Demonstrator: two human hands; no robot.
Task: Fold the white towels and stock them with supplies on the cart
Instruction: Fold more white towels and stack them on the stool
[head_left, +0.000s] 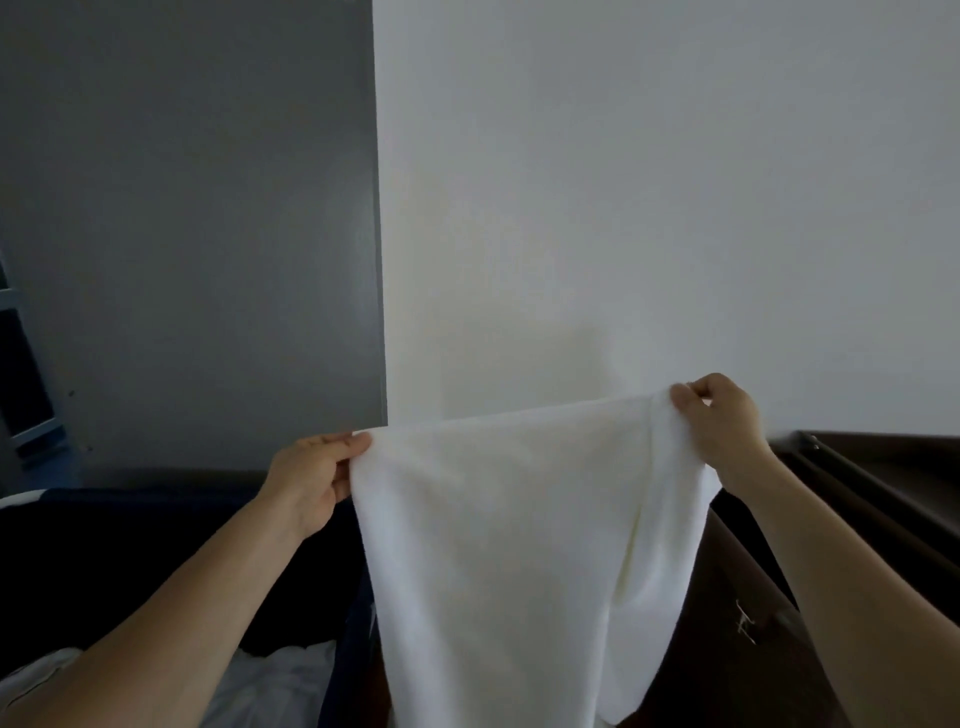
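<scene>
The left hand (311, 480) has a pinching grip on the top left corner of the towel (493, 545), thumb and fingers pressed together on the hem. The right hand (722, 423) pinches the top right corner, its fingers curled over the edge and the back of the hand towards the camera. The top edge runs taut between the two grips and is tilted, with the right end higher than the left. The towel hangs straight down from that edge with its long axis upright, and its lower end runs out of the bottom of the view. It is in the air, in front of the white wall (675, 182), and no surface shows beneath it. Below the right grip a strip of the cloth is doubled over and hangs as a second layer. Both bare forearms reach forward to about the same length, the right raised more, so neither hand is nearer the middle of the towel. The likely next move is to bring one corner across to the other, which depends on levelling the top edge first. Left of the wall stands a grey panel (182, 234) and to the right a dark cabinet (872, 499) with a metal handle (745, 629). White cloth (270, 686) lies low on the left; whether the dark mass around it is the cart I cannot tell.
</scene>
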